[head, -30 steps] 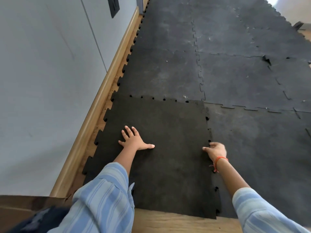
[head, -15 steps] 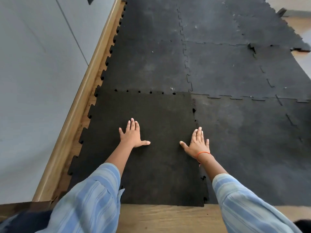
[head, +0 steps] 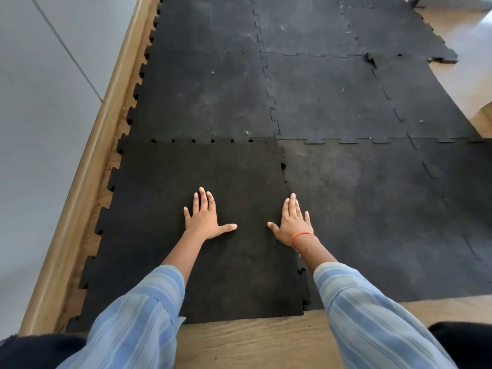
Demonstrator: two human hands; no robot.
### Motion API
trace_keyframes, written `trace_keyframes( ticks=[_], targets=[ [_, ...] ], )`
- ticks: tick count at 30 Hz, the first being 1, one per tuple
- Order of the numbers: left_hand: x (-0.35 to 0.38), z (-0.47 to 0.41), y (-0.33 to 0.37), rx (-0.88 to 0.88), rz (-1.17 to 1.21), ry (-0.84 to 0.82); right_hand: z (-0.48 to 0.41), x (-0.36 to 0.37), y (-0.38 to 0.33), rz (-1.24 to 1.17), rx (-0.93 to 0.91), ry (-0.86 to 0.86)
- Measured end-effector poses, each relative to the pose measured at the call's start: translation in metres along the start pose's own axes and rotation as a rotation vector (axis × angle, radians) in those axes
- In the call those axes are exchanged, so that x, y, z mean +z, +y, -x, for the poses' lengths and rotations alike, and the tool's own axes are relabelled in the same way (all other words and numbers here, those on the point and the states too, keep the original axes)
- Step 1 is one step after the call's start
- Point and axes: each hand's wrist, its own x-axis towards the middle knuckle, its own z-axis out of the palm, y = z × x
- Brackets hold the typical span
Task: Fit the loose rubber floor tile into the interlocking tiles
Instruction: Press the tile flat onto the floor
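Note:
The loose rubber floor tile [head: 165, 209] is darker black and lies flat at the near left of the mat, its toothed edges against the neighbouring tiles. Small gaps show along its far seam and right seam. The interlocking tiles [head: 346, 187] are greyer and dusty, spreading ahead and to the right. My left hand [head: 203, 218] presses flat on the loose tile, fingers spread. My right hand [head: 291, 222] lies flat on the tile's right edge at the seam, an orange band on the wrist.
A grey wall [head: 40, 129] with a wooden skirting board [head: 87, 166] runs along the left, close to the tile's toothed edge. Bare wooden floor [head: 253, 339] shows in front of me and at the far right. One lifted tile corner [head: 371, 58] sticks up farther off.
My right hand left the tile's right edge, where its fingers were curled, and now lies flat beside the seam. The view has tilted downward. My left hand stays flat on the tile.

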Motion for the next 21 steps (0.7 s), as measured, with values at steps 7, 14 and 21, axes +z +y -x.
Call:
trace_keyframes(
  ticks=[7,14,21],
  targets=[
    [0.003,-0.004,0.002,-0.009,-0.018,-0.008,-0.006,0.007,0.004,-0.003,-0.021,0.013],
    [-0.001,-0.001,0.004,-0.015,-0.020,-0.015,-0.005,-0.002,0.004,0.001,-0.021,-0.034],
    [-0.001,-0.001,0.006,-0.018,-0.032,-0.024,-0.004,0.004,0.008,0.016,-0.026,0.011]
  ],
)
